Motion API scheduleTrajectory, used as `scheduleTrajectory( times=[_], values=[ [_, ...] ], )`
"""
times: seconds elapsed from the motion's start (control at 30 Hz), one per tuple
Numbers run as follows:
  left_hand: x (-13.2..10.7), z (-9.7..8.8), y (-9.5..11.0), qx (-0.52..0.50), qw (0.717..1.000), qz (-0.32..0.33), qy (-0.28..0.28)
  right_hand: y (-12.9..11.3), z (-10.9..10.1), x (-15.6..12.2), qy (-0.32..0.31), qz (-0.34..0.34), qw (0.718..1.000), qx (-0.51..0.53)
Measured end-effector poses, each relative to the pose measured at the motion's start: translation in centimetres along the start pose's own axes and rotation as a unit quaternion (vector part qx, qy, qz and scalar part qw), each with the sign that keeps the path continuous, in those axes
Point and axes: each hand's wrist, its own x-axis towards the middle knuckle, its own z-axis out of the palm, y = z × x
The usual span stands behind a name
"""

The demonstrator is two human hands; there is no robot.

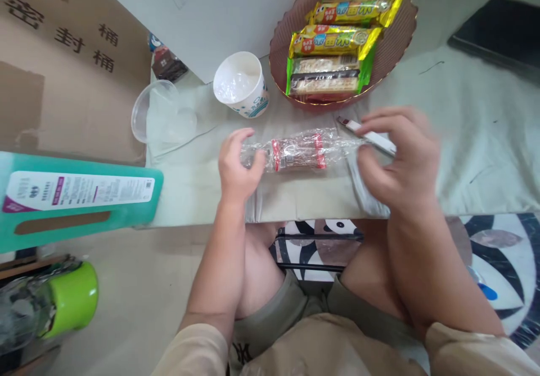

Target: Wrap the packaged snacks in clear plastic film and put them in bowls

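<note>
A small snack packet (297,152) with red ends lies on the cloth-covered table, inside crinkled clear plastic film (335,144) that stretches out to both sides. My left hand (236,165) is at the film's left end, thumb and fingers apart around it. At the right end is my right hand (400,157), slightly blurred, its thumb and fingers spread with a gap between them. Partly under the right fingers lies a slim white stick-like thing (373,137) with a dark red tip. A pale folded item (365,188) sits near the table's front edge.
Behind the packet stand a white paper cup (242,84) and a pinkish ribbed bowl (399,50) of wrapped snack bars. A clear plastic cup (158,114) lies to the left, near a green jug (152,193) and cardboard box (84,100). A dark phone-like slab (502,33) is at right.
</note>
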Motion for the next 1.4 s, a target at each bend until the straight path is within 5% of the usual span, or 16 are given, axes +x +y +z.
scheduleTrajectory(
  times=[0.1, 0.27, 0.47, 0.57, 0.73, 0.83, 0.93, 1.0, 1.07, 1.13, 1.2, 1.4],
  values=[
    [-0.1, 0.6, 1.0, 0.004, 0.995, -0.010, -0.096, -0.5, 1.4, -0.2, -0.099, 0.007, 0.995, -0.004],
    [0.0, 0.3, 1.5, -0.014, 0.995, -0.036, -0.093, 0.0, 2.3, -0.6, -0.177, 0.070, 0.980, -0.057],
    [-0.2, -1.4, 2.8, -0.103, 0.994, 0.034, -0.013, -1.2, 1.0, -0.7, -0.096, 0.038, 0.994, -0.021],
    [-1.2, -2.8, 3.7, -0.150, 0.987, 0.056, -0.030, -2.0, -0.1, -1.0, -0.103, 0.009, 0.994, -0.029],
    [-3.5, -5.1, 4.8, -0.160, 0.973, 0.091, -0.137, -4.1, -2.0, -1.8, -0.219, -0.029, 0.971, -0.091],
    [-4.6, -6.1, 5.3, -0.151, 0.955, 0.069, -0.245, -5.5, -2.5, -2.2, -0.341, -0.012, 0.927, -0.155],
    [-5.7, -6.3, 5.5, -0.164, 0.887, -0.036, -0.431, -6.6, -2.4, -2.5, -0.480, 0.035, 0.853, -0.202],
    [-6.3, -5.8, 5.3, -0.178, 0.857, -0.081, -0.477, -7.1, -2.0, -2.6, -0.480, 0.065, 0.842, -0.237],
    [-6.4, -4.9, 4.8, -0.175, 0.913, -0.071, -0.362, -7.1, -1.1, -2.7, -0.409, 0.085, 0.870, -0.263],
    [-6.0, -3.9, 4.2, -0.131, 0.978, -0.025, -0.161, -6.6, 0.2, -2.6, -0.322, 0.088, 0.908, -0.252],
    [-5.1, -3.0, 3.2, -0.064, 0.997, 0.005, -0.047, -5.7, 1.6, -2.5, -0.245, 0.080, 0.944, -0.207],
    [-2.5, -1.4, 0.5, -0.046, 0.991, -0.007, -0.125, -4.3, 4.3, -1.0, -0.183, 0.024, 0.980, -0.080]
  ],
)
